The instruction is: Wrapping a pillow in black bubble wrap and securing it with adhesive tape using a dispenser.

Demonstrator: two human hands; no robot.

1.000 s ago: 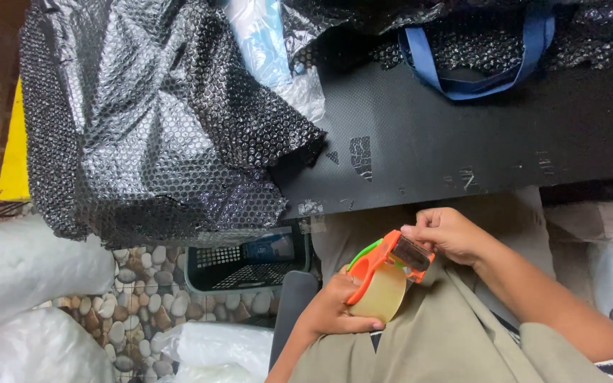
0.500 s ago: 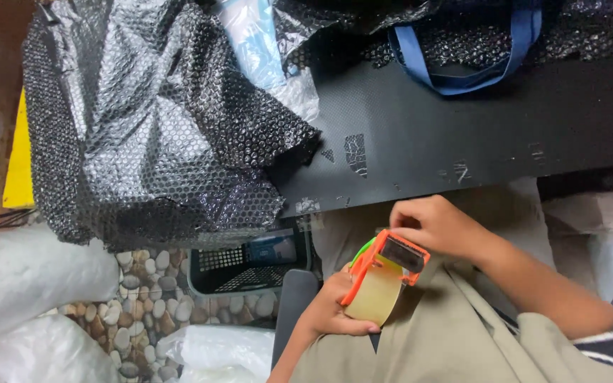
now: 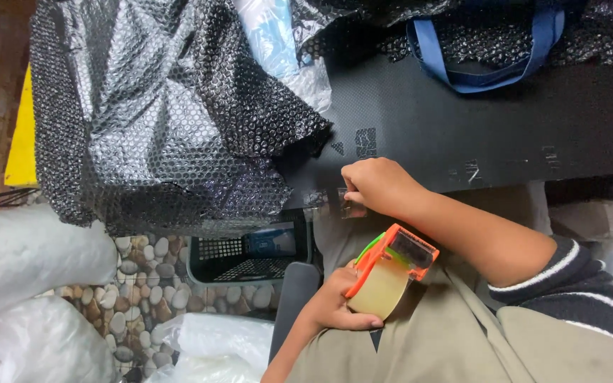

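My left hand grips an orange tape dispenser with a roll of clear tape, held over my lap. My right hand is at the near edge of the black table. Its fingers are pinched on a short strip of clear tape against that edge. A large sheet of black bubble wrap lies heaped on the table's left part and hangs over its edge, just left of my right hand.
A bag with blue handles sits at the table's far side among more bubble wrap. A black plastic basket stands under the table on a pebble floor. White sacks lie at the left, and a yellow board lies beside the wrap.
My right hand has left the dispenser and moved up to the table edge with a strip of tape. The left hand still holds the dispenser in my lap.
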